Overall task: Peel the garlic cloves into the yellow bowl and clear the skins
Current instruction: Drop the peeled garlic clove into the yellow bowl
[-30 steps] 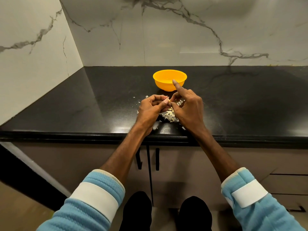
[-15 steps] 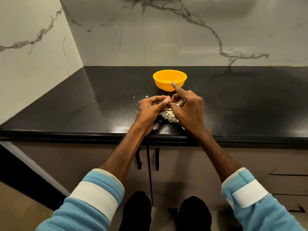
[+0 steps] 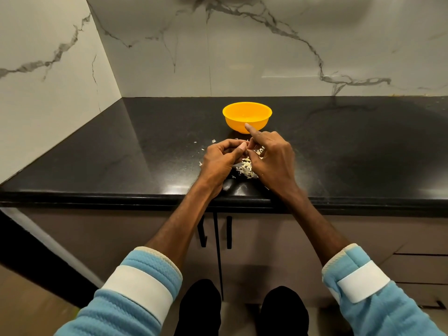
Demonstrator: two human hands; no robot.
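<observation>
A yellow bowl (image 3: 246, 116) stands on the black counter (image 3: 351, 146), just beyond my hands. My left hand (image 3: 221, 160) and my right hand (image 3: 274, 158) meet fingertip to fingertip above the counter. Both pinch a small garlic clove (image 3: 246, 147), which the fingers almost fully hide. My right index finger sticks out toward the bowl. A pile of pale garlic skins (image 3: 246, 169) lies on the counter under and between my hands.
Small skin flakes (image 3: 213, 141) are scattered left of my hands. Marble walls close the counter at the back and the left. The counter's front edge runs under my wrists, with cabinet doors (image 3: 215, 229) below.
My hands stay together on the clove. The right index finger has dropped slightly lower in front of the bowl.
</observation>
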